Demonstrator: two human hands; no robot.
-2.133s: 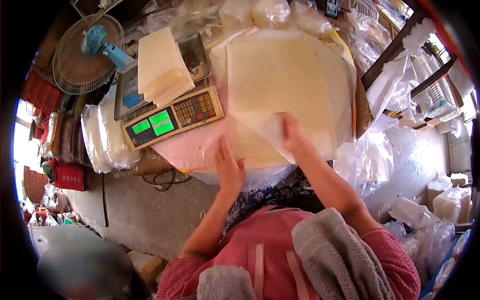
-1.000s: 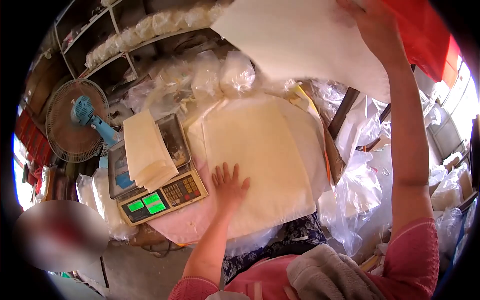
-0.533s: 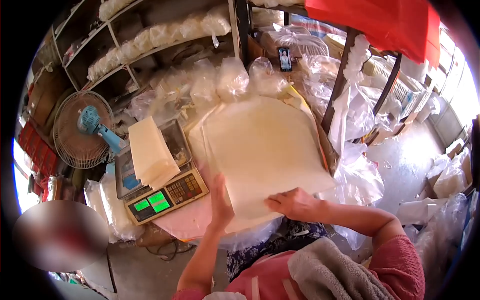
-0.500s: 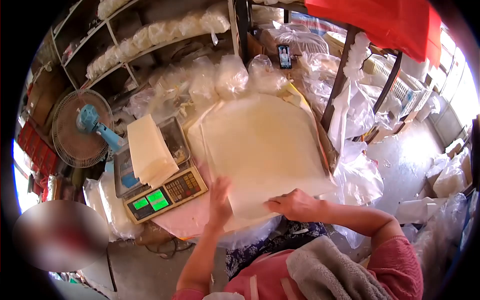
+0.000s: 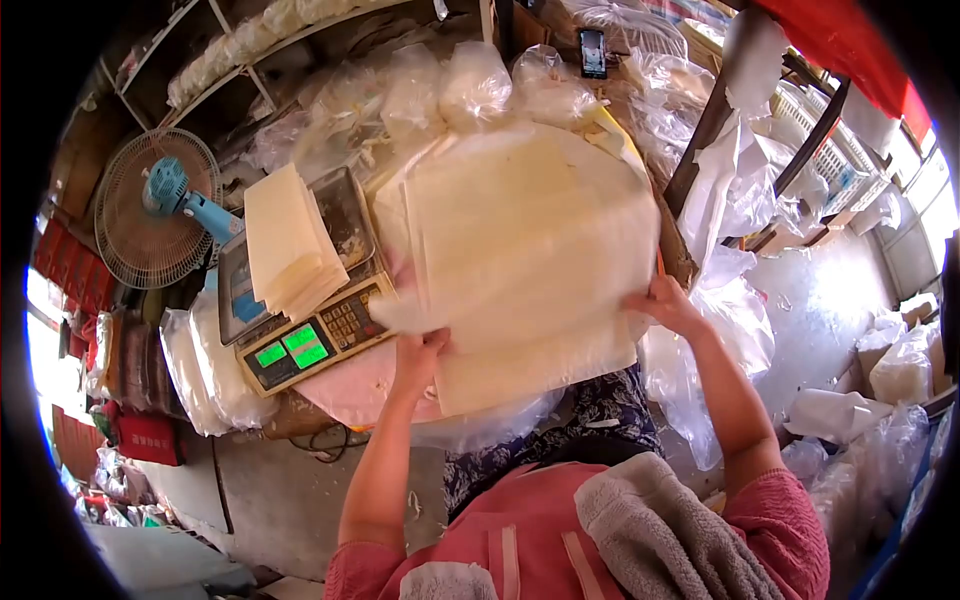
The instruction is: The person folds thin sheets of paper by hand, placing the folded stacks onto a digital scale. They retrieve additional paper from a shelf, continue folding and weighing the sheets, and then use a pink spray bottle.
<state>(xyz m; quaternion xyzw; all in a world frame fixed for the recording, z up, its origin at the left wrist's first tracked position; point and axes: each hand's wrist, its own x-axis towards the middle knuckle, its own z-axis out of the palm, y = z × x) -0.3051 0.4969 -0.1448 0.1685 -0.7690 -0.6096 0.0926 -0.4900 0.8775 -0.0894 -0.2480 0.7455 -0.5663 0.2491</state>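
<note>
In the middle of the table lies a stack of thin, cream-coloured, slightly see-through sheets (image 5: pixel 520 375). Both hands hold one loose top sheet (image 5: pixel 530 290), which is blurred and bowed as it moves over the stack. At its left edge my left hand (image 5: pixel 418 358) is closed, thumb and fingers pinching the sheet. My right hand (image 5: pixel 668 308) pinches the opposite edge at the right side of the stack. Left of the stack, a folded pile of similar sheets (image 5: pixel 293 240) rests on a digital scale (image 5: pixel 335 330) with lit green displays.
A blue fan (image 5: pixel 170 190) stands beyond the scale on the left. Tied clear plastic bags (image 5: pixel 475 85) line the table's back, beside a phone (image 5: pixel 592 52). Plastic sheeting (image 5: pixel 735 330) hangs at the right edge near a dark post (image 5: pixel 715 130). Filled shelves (image 5: pixel 300 30) stand behind.
My right hand has gone from the stack's front edge to its right side. My left hand, blurred before, now grips the sheet's left edge. The view has tilted downward.
</note>
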